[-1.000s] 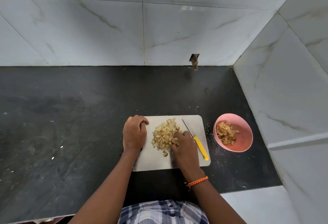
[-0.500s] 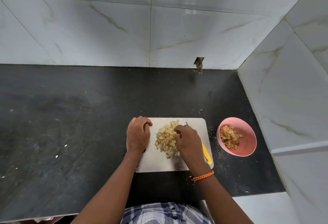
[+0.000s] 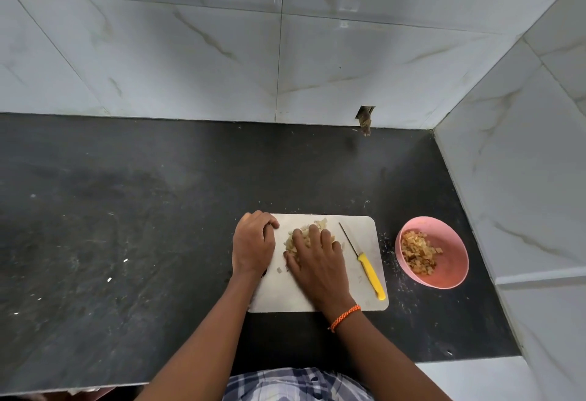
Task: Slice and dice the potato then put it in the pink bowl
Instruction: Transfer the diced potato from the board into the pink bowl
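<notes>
Dicing looks done: right hand (image 3: 314,258) spreads open-fingered over remaining potato cubes (image 3: 296,237); pink bowl (image 3: 450,261), part-filled, waits to its right.

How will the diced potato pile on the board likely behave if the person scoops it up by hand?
The diced potato lies as many small loose cubes, so it will probably scatter rather than lift together. Stray bits already dot the cutting board. The pieces may be damp and cling to the right hand.

Head view, steeply down over countertop (image 3: 126,210)
</notes>
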### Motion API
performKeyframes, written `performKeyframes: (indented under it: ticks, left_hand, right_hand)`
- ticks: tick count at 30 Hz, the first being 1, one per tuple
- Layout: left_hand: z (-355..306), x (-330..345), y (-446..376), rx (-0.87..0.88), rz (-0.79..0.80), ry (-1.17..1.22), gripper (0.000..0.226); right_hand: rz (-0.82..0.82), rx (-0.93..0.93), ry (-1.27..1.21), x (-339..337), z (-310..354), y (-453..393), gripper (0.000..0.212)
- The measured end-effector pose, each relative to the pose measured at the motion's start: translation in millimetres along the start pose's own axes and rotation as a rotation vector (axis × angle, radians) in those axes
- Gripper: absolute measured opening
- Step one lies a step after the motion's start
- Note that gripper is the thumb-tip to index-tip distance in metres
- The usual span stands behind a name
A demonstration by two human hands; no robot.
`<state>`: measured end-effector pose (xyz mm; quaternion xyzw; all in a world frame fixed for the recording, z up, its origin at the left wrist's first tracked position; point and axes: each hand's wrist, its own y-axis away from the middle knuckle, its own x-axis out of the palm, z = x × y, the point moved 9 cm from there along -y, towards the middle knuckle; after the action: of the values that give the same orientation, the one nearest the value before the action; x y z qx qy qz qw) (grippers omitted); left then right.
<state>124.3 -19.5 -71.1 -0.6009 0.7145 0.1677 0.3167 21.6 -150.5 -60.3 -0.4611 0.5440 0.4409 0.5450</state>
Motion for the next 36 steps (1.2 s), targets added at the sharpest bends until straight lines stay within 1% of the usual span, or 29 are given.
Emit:
performKeyframes:
  ticks: [4,8,11,13,16,20,23,25,29,32,34,36]
  left_hand:
    - [-1.1,-1.1,-0.4,-0.011,0.004,-0.011,0.031]
    - [-3.3,-1.1,-0.2,-0.004,0.008,-0.016,0.031]
    - [-4.0,-2.1,-0.4,0.004,0.004,-0.015,0.032]
    - [-4.1,-2.0,-0.4,0.004,0.006,-0.016,0.032]
    - [-4.3,-1.9,-0.4,0.006,0.005,-0.012,0.033]
    - [-4.6,-1.8,0.6,0.009,0.004,-0.006,0.033]
    - [-5.1,-2.3,0.9,0.012,0.004,-0.004,0.033]
    - [-5.6,-2.4,0.9,0.013,0.005,-0.007,0.033]
    - [-4.7,-2.1,0.8,0.007,0.007,-0.002,0.033]
    - [-2.2,0.2,1.6,-0.007,0.022,-0.004,0.034]
    - [-1.1,0.8,0.8,-0.018,0.027,-0.003,0.034]
    - [-1.6,1.0,1.5,-0.017,0.028,0.004,0.034]
  right_hand:
    - [-0.085,-0.088,-0.01,-0.2,0.6,-7.6,0.025]
    - [-0.096,-0.149,-0.012,4.6,-0.8,-12.1,0.007]
    - [-0.037,-0.167,-0.038,11.5,-4.7,-19.4,0.01]
    - [-0.012,-0.103,-0.151,10.7,-15.3,-27.5,0.008]
    - [-0.011,0.086,-0.425,4.4,-37.3,-31.3,0.013]
    - [-0.109,0.346,-0.844,-9.6,-61.7,-23.6,0.014]
    - [-0.117,0.508,-1.079,-3.1,-68.8,-12.9,0.033]
    - [-0.102,0.564,-1.172,0.6,-68.2,-5.5,0.041]
    - [-0.104,0.614,-1.356,-15.8,-76.1,1.7,0.035]
    - [-0.182,0.648,-1.482,-43.5,-102.4,5.6,0.032]
    - [-0.279,0.697,-1.454,-63.6,-133.1,11.8,0.028]
    - [-0.346,0.755,-1.332,-77.8,-166.4,20.4,0.028]
